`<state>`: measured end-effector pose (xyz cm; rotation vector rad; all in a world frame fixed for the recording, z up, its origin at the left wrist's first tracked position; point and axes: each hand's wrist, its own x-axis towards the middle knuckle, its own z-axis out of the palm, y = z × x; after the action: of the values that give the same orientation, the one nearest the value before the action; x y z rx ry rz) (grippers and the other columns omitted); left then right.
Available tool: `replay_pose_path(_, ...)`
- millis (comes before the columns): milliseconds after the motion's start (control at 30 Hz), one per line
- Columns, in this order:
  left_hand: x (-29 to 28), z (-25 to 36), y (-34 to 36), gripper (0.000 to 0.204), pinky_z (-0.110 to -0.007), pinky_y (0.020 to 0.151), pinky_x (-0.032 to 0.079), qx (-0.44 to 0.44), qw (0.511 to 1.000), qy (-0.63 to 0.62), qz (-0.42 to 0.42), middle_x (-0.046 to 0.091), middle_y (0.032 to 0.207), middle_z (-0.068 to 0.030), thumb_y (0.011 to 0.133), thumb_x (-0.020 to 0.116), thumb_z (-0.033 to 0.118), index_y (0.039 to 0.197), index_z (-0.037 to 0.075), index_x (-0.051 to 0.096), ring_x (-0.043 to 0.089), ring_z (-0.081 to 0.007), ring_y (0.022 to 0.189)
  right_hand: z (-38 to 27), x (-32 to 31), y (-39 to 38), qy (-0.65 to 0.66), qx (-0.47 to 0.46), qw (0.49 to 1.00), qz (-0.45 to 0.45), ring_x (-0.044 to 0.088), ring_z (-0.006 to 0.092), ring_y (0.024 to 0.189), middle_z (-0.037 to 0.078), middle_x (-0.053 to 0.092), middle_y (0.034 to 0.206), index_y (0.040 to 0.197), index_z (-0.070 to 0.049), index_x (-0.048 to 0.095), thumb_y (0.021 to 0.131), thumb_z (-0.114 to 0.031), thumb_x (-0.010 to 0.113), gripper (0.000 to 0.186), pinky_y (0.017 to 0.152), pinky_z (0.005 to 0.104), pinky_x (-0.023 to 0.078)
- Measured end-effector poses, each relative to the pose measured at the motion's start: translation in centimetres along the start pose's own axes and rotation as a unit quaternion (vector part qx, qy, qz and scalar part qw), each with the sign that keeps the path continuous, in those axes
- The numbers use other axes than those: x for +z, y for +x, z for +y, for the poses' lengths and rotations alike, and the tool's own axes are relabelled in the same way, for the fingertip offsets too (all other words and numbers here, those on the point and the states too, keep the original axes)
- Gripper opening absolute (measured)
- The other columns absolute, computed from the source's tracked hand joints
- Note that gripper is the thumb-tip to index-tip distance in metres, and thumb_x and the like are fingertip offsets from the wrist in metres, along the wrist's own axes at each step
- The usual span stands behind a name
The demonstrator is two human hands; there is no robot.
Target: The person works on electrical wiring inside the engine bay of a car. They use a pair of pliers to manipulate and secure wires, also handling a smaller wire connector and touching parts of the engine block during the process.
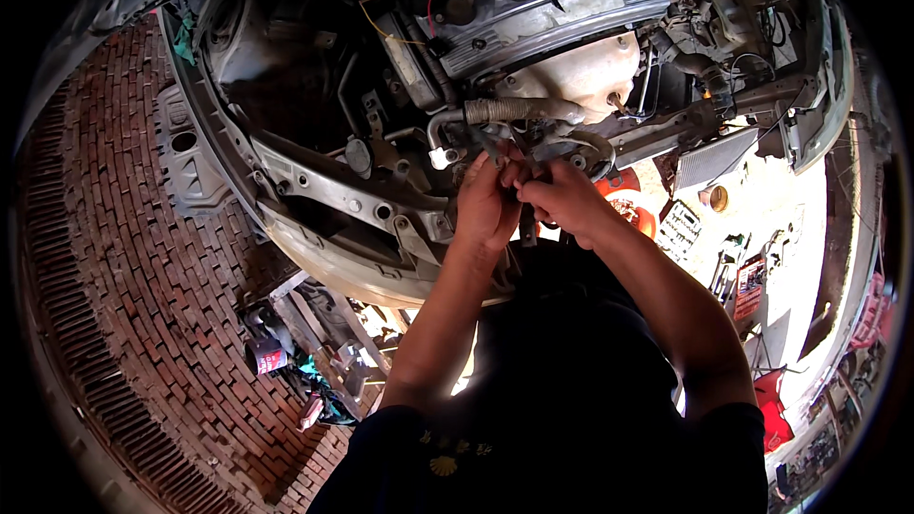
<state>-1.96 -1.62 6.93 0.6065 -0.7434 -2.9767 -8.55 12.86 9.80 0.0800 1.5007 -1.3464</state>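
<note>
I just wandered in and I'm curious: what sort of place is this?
Probably an outdoor car repair yard: an exposed engine in a stripped front end, brick paving, and tools scattered on the ground.

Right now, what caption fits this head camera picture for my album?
Both hands, left hand and right hand, meet on a small metal part beneath the engine.

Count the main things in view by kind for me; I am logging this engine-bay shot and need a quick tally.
Hands at work: 2, the left hand and the right hand, both closed on a small dark part
Engines: 1, the engine
Corrugated hoses: 1, the hose
Radiators: 1, the radiator
Cans on the brick paving: 1, the can
Total: 6
</note>
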Motion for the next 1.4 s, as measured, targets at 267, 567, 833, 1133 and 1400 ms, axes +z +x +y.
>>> replay_pose_path(267, 2.2, 0.1, 0.5, 0.036, -0.029, 0.064, 0.034, 0.027, 0.993, 0.069, 0.091, 0.039, 0.071, 0.0033, 0.111, 0.054, 0.035, 0.083, 0.011, 0.051, 0.039, -0.0112, 0.069, 1.4, 1.8, 1.6, 0.088, -0.052, 0.994, 0.033, 0.048, 0.0075, 0.065, -0.001, 0.058, 0.073, 0.086, 0.000, 0.068, 0.084, -0.013, 0.064, 0.014, 0.058, 0.0298, 0.037)
replay_pose_path(567, 3.2, -0.4, 0.6, 0.053, -0.031, 0.056, 0.027, 0.098, 0.951, 0.196, 0.218, 0.035, 0.064, 0.0049, 0.108, 0.060, 0.041, 0.067, 0.017, 0.038, 0.029, -0.0103, 0.060, 1.7, 5.8, 0.5, 0.213, -0.105, 0.961, 0.146, 0.058, 0.0098, 0.087, 0.002, 0.065, 0.094, 0.104, 0.001, 0.068, 0.088, -0.011, 0.060, 0.021, 0.079, 0.0274, 0.048)
replay_pose_path(833, 2.9, -0.1, 1.8, 0.054, -0.031, 0.055, 0.023, 0.117, 0.964, 0.058, 0.230, 0.025, 0.063, 0.0057, 0.110, 0.056, 0.037, 0.066, 0.018, 0.031, 0.024, -0.0105, 0.058, 3.3, 5.8, 1.8, 0.436, -0.077, 0.878, 0.184, 0.052, 0.0099, 0.080, -0.003, 0.057, 0.085, 0.091, -0.008, 0.063, 0.084, -0.011, 0.065, 0.009, 0.074, 0.0291, 0.043)
replay_pose_path(1133, 4.3, -1.2, 1.7, 0.046, -0.032, 0.056, 0.025, 0.094, 0.975, 0.075, 0.188, 0.027, 0.065, 0.0050, 0.111, 0.052, 0.039, 0.073, 0.018, 0.038, 0.026, -0.0113, 0.060, 1.6, 0.8, 0.9, 0.330, -0.232, 0.910, 0.093, 0.050, 0.0089, 0.068, -0.003, 0.054, 0.077, 0.092, -0.006, 0.063, 0.092, -0.012, 0.070, 0.010, 0.067, 0.0268, 0.042)
replay_pose_path(1400, 2.6, -1.2, 0.9, 0.038, -0.031, 0.058, 0.030, 0.083, 0.968, 0.139, 0.191, 0.035, 0.066, 0.0056, 0.111, 0.052, 0.040, 0.082, 0.016, 0.046, 0.036, -0.0099, 0.060, -1.3, -0.1, 0.4, -0.153, -0.244, 0.939, 0.190, 0.070, 0.0190, 0.089, 0.011, 0.075, 0.098, 0.106, 0.002, 0.070, 0.094, -0.020, 0.075, 0.026, 0.087, 0.0343, 0.054)
